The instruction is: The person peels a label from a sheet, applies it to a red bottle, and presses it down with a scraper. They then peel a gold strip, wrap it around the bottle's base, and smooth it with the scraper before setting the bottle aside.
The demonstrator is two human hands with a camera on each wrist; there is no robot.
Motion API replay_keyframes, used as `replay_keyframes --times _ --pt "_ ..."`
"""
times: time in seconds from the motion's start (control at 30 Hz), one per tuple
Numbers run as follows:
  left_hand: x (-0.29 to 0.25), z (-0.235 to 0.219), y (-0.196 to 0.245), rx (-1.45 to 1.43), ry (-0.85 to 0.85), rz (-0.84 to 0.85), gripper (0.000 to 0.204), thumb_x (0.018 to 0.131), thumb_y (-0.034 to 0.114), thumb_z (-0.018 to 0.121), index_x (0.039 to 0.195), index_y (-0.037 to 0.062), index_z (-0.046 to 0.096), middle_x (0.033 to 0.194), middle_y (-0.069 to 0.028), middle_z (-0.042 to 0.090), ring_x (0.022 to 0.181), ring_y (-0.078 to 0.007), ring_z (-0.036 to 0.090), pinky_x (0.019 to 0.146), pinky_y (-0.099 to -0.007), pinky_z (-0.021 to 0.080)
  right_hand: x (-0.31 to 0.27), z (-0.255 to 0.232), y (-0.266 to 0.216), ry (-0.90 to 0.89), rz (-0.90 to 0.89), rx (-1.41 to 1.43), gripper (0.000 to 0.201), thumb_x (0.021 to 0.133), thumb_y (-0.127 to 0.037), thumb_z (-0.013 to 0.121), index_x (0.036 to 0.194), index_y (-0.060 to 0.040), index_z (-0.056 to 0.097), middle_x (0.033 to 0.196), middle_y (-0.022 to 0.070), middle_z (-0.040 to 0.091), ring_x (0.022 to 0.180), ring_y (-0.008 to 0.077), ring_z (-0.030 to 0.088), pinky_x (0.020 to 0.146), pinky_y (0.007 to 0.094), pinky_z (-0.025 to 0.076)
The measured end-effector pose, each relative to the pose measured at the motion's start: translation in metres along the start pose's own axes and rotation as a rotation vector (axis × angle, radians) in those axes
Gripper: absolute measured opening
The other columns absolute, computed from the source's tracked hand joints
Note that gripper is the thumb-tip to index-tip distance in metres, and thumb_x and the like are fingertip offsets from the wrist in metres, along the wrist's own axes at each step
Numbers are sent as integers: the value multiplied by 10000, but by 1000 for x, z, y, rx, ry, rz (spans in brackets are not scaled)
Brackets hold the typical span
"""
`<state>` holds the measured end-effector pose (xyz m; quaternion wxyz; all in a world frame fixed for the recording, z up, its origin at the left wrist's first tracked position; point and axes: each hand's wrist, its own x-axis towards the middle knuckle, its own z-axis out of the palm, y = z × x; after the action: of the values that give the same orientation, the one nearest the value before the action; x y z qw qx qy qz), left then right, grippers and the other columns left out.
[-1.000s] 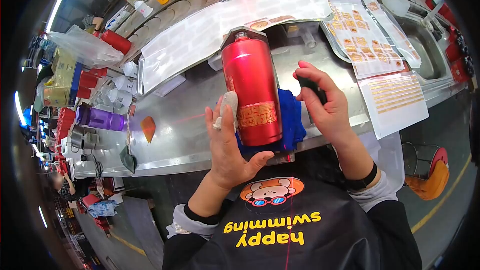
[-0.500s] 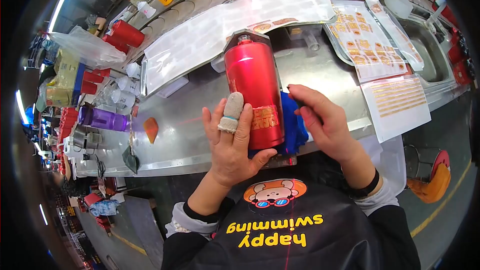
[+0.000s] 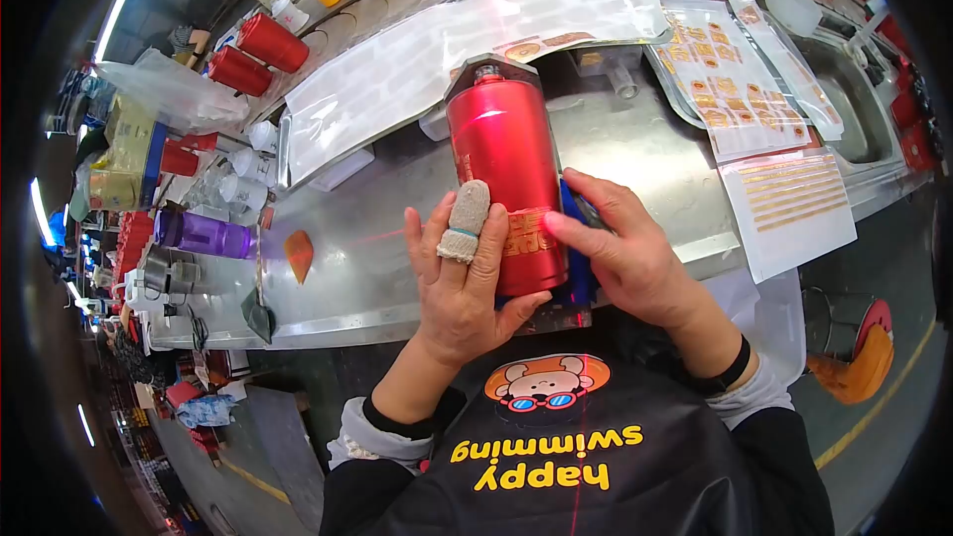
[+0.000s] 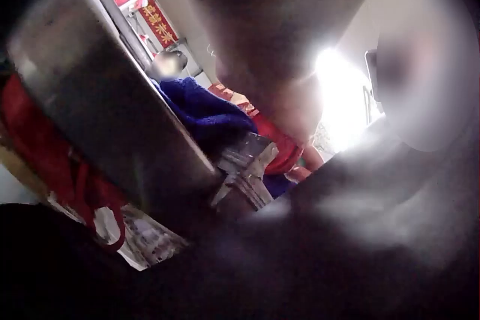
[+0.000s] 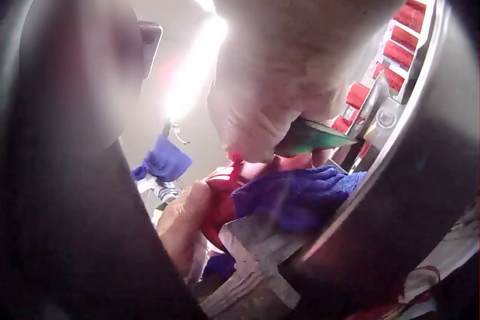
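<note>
A red metal bottle with a bare threaded neck lies on its side on a blue cloth, its neck pointing away from me. Gold lettering decorates the bottle near its base. My left hand rests on the bottle's left side with straight fingers, the thumb at the base. A pale knitted sleeve covers one of its fingers. On the other side, my right hand touches the lettering with its thumb tip. It holds a flat dark green scraper, which shows under the fingers in the right wrist view.
White backing sheets lie behind the bottle. Gold decal sheets lie at the right, before a sink. A purple bottle and a brown pointed piece are at the left. Red bottles stand on the conveyor behind.
My right hand has moved left and down onto the bottle, bringing its thumb to the lettering. The bottle has turned slightly, and my left fingers now lie further over its side.
</note>
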<state>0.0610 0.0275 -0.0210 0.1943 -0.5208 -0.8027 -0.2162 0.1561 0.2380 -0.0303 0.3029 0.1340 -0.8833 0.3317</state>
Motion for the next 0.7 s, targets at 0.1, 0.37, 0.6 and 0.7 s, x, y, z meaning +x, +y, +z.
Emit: replay_keyframes --times 0.1,0.37,0.6,0.7 --pt "5 -3 6 58 -15 24 843 832 528 680 1434 -5 428 1457 -240 433 1368 -425 371 1154 -604 117 -10 3 -1 176 318 432 473 864 76 563 1324 -37 570 1268 228 583 1134 316 606 959 383 503" --pt "-12 16 -6 -99 41 6 940 859 441 691 1504 -37 203 1448 -269 438 1354 -442 416 1133 -646 110 -7 0 -10 182 489 626 449 961 -59 548 1392 18 446 1057 126 673 939 146 649 795 279 526" --pt "3 -5 7 57 -53 96 720 859 245 656 1493 103 346 1458 -125 495 1423 -380 338 1152 -624 62 -7 6 -3 233 496 502 317 940 -134 598 1209 17 525 966 128 672 856 184 656 769 301 518" --pt "14 -16 10 129 -161 167 628 868 190 584 1467 135 400 1426 -85 536 1422 -339 351 1157 -617 63 -7 3 -4 223 520 495 293 935 -130 602 1179 16 530 965 130 671 864 182 657 761 305 518"
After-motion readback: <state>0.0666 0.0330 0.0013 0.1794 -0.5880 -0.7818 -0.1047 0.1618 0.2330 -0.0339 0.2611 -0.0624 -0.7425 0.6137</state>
